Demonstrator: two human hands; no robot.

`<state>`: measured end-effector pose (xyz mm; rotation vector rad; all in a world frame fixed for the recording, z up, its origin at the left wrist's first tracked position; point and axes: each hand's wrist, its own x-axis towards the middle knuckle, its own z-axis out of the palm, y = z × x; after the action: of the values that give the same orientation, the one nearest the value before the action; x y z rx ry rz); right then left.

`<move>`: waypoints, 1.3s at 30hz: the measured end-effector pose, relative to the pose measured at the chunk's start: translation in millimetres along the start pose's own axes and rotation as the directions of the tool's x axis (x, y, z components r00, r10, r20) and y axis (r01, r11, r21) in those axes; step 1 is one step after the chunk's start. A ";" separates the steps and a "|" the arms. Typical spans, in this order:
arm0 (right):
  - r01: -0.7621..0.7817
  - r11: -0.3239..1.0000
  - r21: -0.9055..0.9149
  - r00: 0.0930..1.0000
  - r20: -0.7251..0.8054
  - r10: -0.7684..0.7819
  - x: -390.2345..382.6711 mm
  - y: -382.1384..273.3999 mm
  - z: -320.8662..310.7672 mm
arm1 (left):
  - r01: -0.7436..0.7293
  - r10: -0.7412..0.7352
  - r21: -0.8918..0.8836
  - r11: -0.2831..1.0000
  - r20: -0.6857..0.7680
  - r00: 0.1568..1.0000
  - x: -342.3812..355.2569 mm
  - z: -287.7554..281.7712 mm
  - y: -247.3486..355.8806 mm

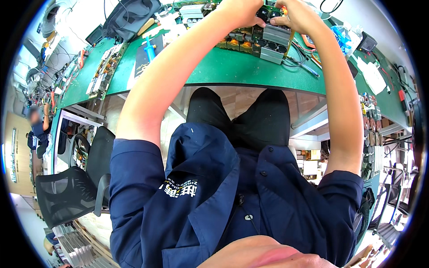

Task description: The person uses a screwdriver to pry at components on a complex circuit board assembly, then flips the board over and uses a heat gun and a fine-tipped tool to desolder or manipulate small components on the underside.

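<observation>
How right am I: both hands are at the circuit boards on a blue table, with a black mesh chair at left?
The table is green, not blue, as the head view shows. The left hand and right hand are at the circuit boards, with the black mesh chair at left.

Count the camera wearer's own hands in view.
2: the left hand and the right hand, both at the circuit boards on the green table. The picture's top edge partly cuts them off.
</observation>
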<state>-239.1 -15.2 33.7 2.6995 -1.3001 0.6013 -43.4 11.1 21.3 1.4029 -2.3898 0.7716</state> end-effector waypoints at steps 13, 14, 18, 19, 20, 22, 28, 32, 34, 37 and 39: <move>-0.004 0.995 -0.102 1.000 0.001 0.004 3.2 -2.5 8.6 | -0.170 0.170 0.038 0.985 0.004 0.985 1.0 17.9 -4.4; -0.002 0.994 -0.106 1.000 -0.001 0.002 2.8 -3.2 7.5 | -0.198 0.199 0.042 0.979 0.001 0.980 2.2 17.8 -4.3; 0.052 0.988 -0.145 0.998 -0.027 -0.057 3.4 2.8 10.5 | -0.195 0.195 0.029 0.980 0.018 0.981 7.7 17.5 -1.6; 0.062 0.986 -0.158 0.995 -0.061 -0.073 2.5 5.3 14.8 | -0.188 0.187 0.036 0.982 0.015 0.982 8.1 17.9 -0.2; 0.072 0.983 -0.169 0.992 -0.092 -0.089 0.9 2.5 15.2 | -0.179 0.179 0.041 0.983 0.013 0.984 7.7 18.3 0.1; 0.031 0.984 -0.174 0.999 -0.033 -0.037 0.2 -1.9 12.7 | -0.183 0.182 0.034 0.983 0.021 0.983 7.4 18.1 -1.5; 0.055 0.981 -0.185 0.999 0.011 -0.053 2.0 -2.8 11.8 | -0.222 0.214 0.147 0.964 0.066 0.974 14.5 24.4 0.7; 0.058 0.985 -0.163 0.998 -0.005 -0.060 1.0 -2.7 12.7 | -0.271 0.263 0.209 0.940 0.067 0.962 13.0 24.3 0.6; 0.072 0.985 -0.157 0.997 -0.011 -0.075 -0.5 0.1 15.0 | -0.272 0.268 0.207 0.940 0.048 0.962 12.4 25.4 2.1; 0.090 0.982 -0.164 0.995 -0.016 -0.094 0.8 -0.2 15.4 | -0.232 0.226 0.160 0.959 0.054 0.973 12.0 23.1 -1.6; 0.073 0.980 -0.188 0.997 -0.017 -0.078 -2.1 -0.5 17.1 | -0.180 0.176 0.049 0.982 0.084 0.981 10.7 18.7 -7.0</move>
<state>-234.6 -17.5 17.2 2.5672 -1.1778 0.4771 -41.9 -10.0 13.2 1.2744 -2.6018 0.8476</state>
